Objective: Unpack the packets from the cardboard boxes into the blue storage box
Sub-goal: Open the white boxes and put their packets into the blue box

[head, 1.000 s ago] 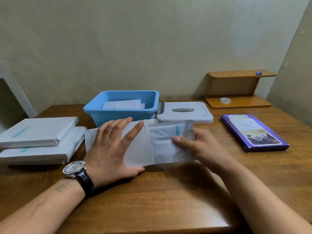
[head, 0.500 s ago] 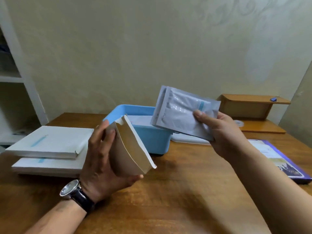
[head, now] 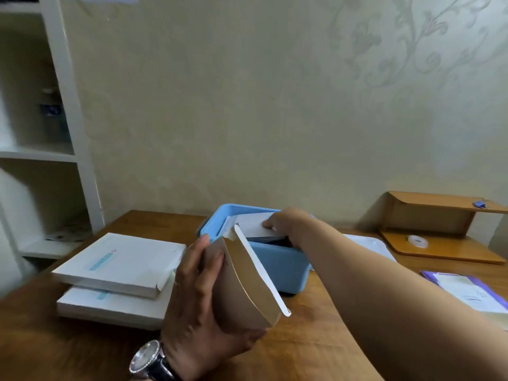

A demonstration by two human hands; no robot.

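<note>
My left hand [head: 198,303] grips an opened cardboard box [head: 244,287], tilted on edge above the table in front of the blue storage box [head: 277,265]. My right hand [head: 286,222] reaches over the blue box's rim and holds a white packet [head: 251,224] down inside it, on top of other packets. Two more flat white cardboard boxes [head: 118,262] lie stacked at the left of the table. The inside of the held box is hidden from me.
A white lid [head: 371,244] lies right of the blue box, partly behind my arm. A purple flat package [head: 467,290] sits at the right edge. A wooden shelf stand [head: 434,229] with a tape roll [head: 417,241] is at back right. White shelving [head: 55,133] stands left.
My right hand pulled the packet out of the cardboard box, lifted it, then lowered it into the blue storage box. My left hand raised the opened box off the table and tilted it.
</note>
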